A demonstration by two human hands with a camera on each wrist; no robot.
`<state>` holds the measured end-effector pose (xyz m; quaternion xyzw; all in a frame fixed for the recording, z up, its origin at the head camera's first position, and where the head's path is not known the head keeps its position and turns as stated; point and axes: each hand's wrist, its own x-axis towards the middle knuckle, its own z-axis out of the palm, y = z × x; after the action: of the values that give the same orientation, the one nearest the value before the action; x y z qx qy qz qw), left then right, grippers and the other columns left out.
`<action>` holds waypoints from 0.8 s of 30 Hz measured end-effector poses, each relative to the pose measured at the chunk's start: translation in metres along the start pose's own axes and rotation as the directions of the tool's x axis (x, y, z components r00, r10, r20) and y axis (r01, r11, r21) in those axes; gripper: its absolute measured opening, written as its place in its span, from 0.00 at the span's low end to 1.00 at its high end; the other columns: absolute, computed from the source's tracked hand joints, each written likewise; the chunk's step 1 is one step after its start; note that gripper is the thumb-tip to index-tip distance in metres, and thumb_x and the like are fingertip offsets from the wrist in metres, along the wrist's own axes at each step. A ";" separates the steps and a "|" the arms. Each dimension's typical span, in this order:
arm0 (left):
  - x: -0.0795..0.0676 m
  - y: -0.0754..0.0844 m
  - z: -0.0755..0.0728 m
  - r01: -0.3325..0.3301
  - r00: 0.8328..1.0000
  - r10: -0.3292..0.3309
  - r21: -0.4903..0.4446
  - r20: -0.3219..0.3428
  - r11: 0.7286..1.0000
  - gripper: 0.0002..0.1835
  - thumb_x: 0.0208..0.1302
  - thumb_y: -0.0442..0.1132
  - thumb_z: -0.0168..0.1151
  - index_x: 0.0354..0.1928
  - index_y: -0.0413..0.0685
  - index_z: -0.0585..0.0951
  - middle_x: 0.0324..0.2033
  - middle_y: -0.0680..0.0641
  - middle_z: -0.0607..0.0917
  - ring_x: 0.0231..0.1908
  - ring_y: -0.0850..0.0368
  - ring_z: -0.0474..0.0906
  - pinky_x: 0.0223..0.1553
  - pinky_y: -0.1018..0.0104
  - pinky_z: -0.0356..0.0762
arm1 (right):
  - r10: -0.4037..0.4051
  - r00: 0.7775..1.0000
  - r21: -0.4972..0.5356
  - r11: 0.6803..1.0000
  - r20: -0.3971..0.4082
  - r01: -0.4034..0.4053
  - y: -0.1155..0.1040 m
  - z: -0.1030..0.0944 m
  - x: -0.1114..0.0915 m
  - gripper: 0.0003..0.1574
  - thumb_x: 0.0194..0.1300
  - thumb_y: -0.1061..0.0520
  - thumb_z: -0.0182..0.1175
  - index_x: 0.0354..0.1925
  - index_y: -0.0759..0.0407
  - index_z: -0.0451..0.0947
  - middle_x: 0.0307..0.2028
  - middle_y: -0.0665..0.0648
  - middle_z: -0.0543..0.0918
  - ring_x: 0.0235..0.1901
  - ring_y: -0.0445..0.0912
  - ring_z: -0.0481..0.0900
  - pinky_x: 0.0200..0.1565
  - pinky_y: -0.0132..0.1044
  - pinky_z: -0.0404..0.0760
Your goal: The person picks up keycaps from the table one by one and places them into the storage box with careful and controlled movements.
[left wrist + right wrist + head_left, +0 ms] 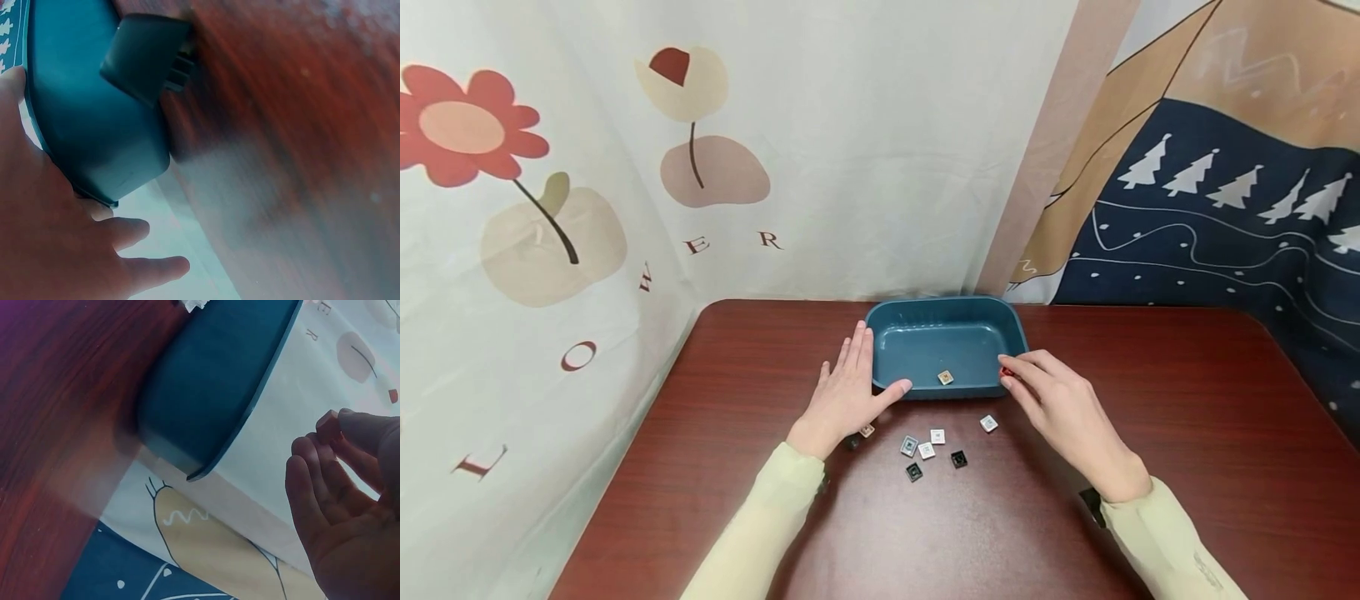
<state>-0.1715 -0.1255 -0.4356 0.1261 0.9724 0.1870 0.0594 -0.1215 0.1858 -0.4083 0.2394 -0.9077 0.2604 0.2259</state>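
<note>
A dark teal plastic bin (pixel 934 346) stands at the far side of the table with one tan keycap (pixel 945 377) inside. My left hand (pixel 842 398) rests on the bin's left rim, its fingers straight and the thumb spread along the front edge. Between thumb and fingertips, my right hand (pixel 1063 408) pinches a small red keycap (pixel 328 427) over the bin's right front rim. In front of the bin lie white keycaps (pixel 937 436), black keycaps (pixel 958 459) and a grey one (pixel 909 446). A dark keycap (pixel 147 56) looms large in the left wrist view.
The dark red wooden table (pixel 1165 433) reaches back to a white printed curtain (pixel 865 150). A navy and tan cloth (pixel 1217 217) hangs at the right. Close to my left wrist lies an orange-tan keycap (pixel 867 430).
</note>
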 end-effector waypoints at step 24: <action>0.000 -0.001 0.001 -0.002 1.000 0.002 0.009 -0.003 1.000 0.60 0.67 0.80 0.44 0.83 0.45 0.39 0.83 0.49 0.35 0.81 0.43 0.43 0.73 0.30 0.48 | 0.043 0.993 -0.059 0.998 0.106 -0.037 0.004 0.032 0.045 0.18 0.66 0.56 0.73 0.52 0.61 0.87 0.41 0.56 0.85 0.34 0.47 0.82 0.33 0.42 0.83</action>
<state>-0.1718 -0.1261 -0.4366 0.1268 0.9733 0.1828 0.0570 -0.1678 0.1557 -0.4104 0.2283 -0.9301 0.2258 0.1785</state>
